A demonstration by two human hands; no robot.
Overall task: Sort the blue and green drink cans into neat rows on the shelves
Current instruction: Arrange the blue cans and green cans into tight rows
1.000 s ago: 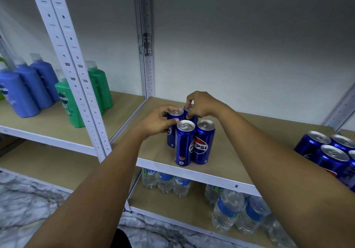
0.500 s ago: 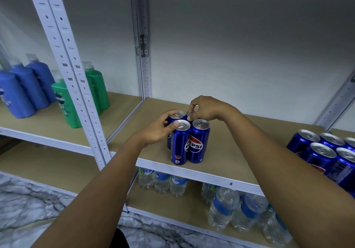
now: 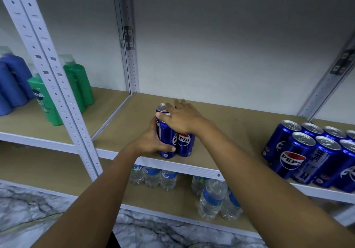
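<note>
My head camera, the only view, looks forward and down from close range at the shelf (image 3: 221,117) before me.

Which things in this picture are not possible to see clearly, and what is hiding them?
All in the head view:
- Small can cluster: its count and tops are hidden under the right hand and behind the left hand.
- Can group on the right: cut off by the frame edge.
- Blue bottles: blurred and cut off by the left edge.
- Water bottles: partly hidden under the shelf board.

Dim, cool, even light leaves soft shadows, dull glints on the can tops (image 3: 303,138), slight overall blur, and wide-angle bending of the shelf posts (image 3: 48,74).
</note>
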